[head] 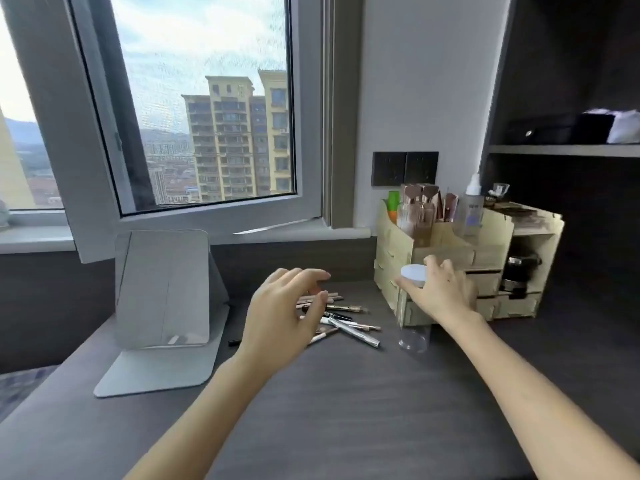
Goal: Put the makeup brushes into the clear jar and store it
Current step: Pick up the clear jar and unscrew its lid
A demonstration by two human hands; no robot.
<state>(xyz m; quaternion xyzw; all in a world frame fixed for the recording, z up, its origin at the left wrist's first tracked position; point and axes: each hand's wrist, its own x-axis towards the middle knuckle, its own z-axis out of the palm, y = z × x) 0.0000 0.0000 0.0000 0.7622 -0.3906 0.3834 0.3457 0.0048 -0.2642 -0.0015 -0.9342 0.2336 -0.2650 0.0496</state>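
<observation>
Several makeup brushes lie in a loose pile on the dark desk, near its back edge. My left hand hovers over the left end of the pile, fingers apart and curled, holding nothing. A tall clear jar with a white lid stands upright just right of the brushes. My right hand grips the jar at the top, thumb and fingers around the lid. The jar looks empty.
A grey folding mirror stands at the left of the desk. A wooden cosmetics organizer with drawers and bottles sits right behind the jar. Dark shelving rises on the right. An open window sash hangs over the sill behind.
</observation>
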